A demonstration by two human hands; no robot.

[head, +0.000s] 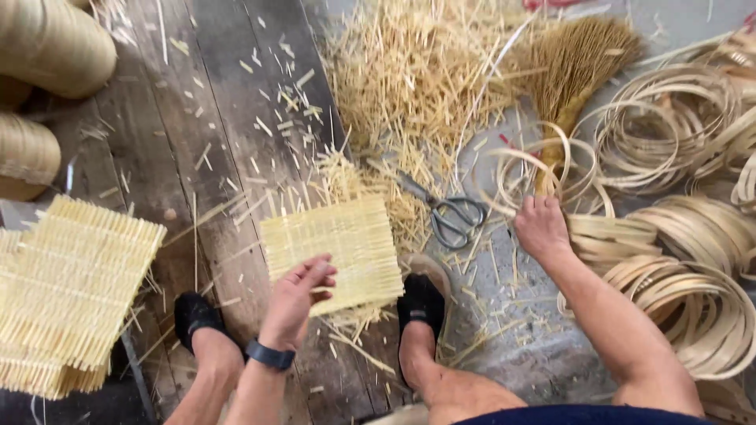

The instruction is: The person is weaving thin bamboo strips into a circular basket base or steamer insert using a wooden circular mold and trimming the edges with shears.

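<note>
Head view: the left hand (298, 295) is gripping a woven mat (332, 250), its fingers closed on the mat's lower edge with the thumb on top, and is holding the mat flat, lifted a little over the plank floor (189, 149). A dark band (269, 355) is sitting on that wrist. The right hand (540, 226) is reaching well to the right of the mat, its fingers curled down onto thin strips at the base of a broom (571, 75); whether they are pinching a strip I cannot tell, since the fingertips are hidden under the hand. Scissors (449, 212) are lying just right of the mat, between it and the right hand, handles pointing toward the person. A heap of cut straw (409, 71) is spreading above the mat, trimmings trailing down to the mat's top edge. Two feet in black shoes are standing below the mat, one (193, 315) to its lower left and one (422, 303) at its lower right corner. A stack of similar mats (71, 291) is lying far left of the mat. Coiled hoops (693, 260) are piling up far right of the mat, beyond the right hand.
</note>
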